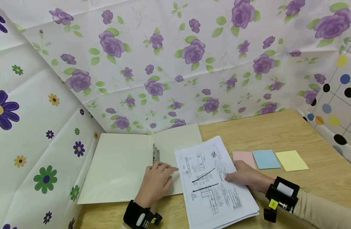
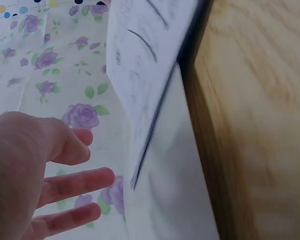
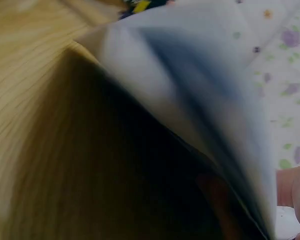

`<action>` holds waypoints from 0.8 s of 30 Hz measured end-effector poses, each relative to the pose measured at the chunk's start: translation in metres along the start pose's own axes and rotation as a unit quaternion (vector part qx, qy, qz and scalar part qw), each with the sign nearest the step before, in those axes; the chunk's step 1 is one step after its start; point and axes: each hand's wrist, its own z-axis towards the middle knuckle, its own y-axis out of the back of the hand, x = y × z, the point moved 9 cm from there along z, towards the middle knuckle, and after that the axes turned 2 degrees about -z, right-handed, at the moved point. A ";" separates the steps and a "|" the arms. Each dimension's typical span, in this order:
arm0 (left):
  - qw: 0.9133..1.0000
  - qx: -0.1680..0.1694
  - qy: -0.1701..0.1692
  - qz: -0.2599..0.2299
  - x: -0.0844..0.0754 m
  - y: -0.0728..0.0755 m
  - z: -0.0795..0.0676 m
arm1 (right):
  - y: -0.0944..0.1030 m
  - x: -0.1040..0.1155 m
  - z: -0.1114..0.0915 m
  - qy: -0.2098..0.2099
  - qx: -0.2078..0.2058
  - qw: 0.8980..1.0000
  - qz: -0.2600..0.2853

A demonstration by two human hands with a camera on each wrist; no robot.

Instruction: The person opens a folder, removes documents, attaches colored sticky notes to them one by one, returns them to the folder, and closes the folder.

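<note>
My right hand [image 1: 250, 176] pinches a stack of printed papers [image 1: 208, 197] by its right edge, thumb on top and fingers underneath. Line drawings and text cover the top sheet, with two dark slanting strokes. In the right wrist view the papers [image 3: 190, 65] are blurred, and their near edge stands clear of the table. A cream file folder [image 1: 121, 165] lies spread flat, its metal clip [image 1: 156, 153] at the fold. Over that folder, close to the clip, is my left hand [image 1: 156, 183], fingers loosely extended and holding nothing; the left wrist view shows them apart from the papers.
To the right of the papers lie pink [image 1: 243, 158], blue [image 1: 266, 159] and yellow [image 1: 292, 160] square paper notes in a row on the wooden table [image 1: 267, 133]. Flower-patterned sheets [image 1: 175, 63] hang at the back and left; a dotted sheet [image 1: 344, 105] hangs at the right.
</note>
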 end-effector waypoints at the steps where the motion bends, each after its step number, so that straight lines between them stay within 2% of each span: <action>1: 1.000 0.008 -0.006 -0.009 -0.003 -0.002 0.000 | -0.001 -0.003 0.000 -0.004 -0.010 1.000 -0.014; 4: 0.999 0.034 -0.013 -0.019 -0.008 -0.012 0.001 | -0.002 -0.007 -0.002 -0.013 -0.035 0.999 -0.037; 8: 0.997 0.068 -0.019 -0.025 -0.013 -0.025 0.001 | -0.004 -0.007 -0.003 -0.010 -0.044 0.998 -0.046; 11: 0.996 0.076 -0.021 -0.033 -0.015 -0.029 0.001 | -0.004 -0.003 -0.004 0.005 -0.041 0.997 -0.063; 14: 0.996 0.076 -0.022 -0.036 -0.016 -0.030 0.001 | -0.003 0.002 -0.005 0.030 -0.035 0.993 -0.108; 18: 0.996 0.076 -0.027 -0.032 -0.017 -0.030 0.002 | 0.001 0.008 -0.008 0.049 -0.035 0.982 -0.177; 20: 0.996 0.076 -0.031 -0.027 -0.017 -0.031 0.001 | 0.006 0.010 -0.009 0.048 -0.050 0.975 -0.211; 24: 0.996 0.082 -0.029 -0.022 -0.016 -0.034 0.001 | 0.016 0.015 -0.010 0.047 -0.091 0.953 -0.286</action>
